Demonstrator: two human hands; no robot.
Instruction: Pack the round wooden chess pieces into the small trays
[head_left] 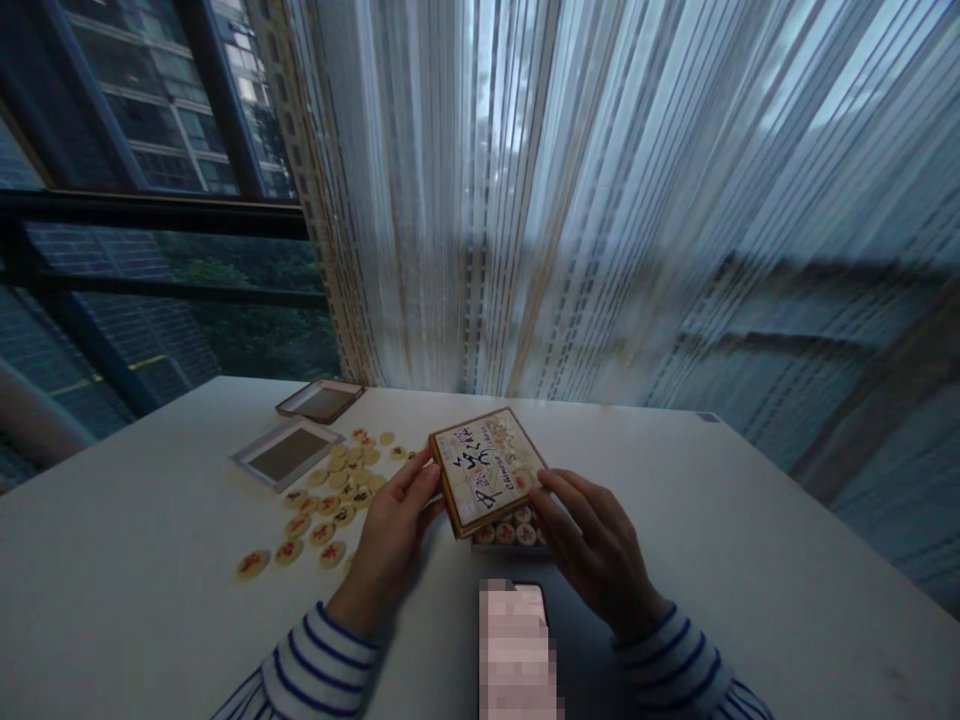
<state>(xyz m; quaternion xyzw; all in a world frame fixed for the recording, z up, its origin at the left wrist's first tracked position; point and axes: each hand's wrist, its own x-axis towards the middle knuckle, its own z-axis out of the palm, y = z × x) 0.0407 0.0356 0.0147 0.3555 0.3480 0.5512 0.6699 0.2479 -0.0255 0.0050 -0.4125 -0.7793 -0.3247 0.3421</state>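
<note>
A Chinese chess box lid [487,472] with large dark lettering is held tilted above the table. My left hand [396,530] grips its left edge, thumb toward the front corner. On the lid's right edge, the fingers of my right hand [596,535] are closed. Under the lid sits a box of round chess pieces [516,531], red characters facing up; the lid hides most of it. Left of my left hand, loose chess pieces [298,527] lie spread out, some with red or black characters and others showing none.
Two shallow open box parts, a white-rimmed one [251,458] and a brown-edged one [352,400], lie at the back left of the white table [712,540]. A phone [536,600], partly blurred out, is near the front. Behind hangs a striped curtain [525,200] beside a window.
</note>
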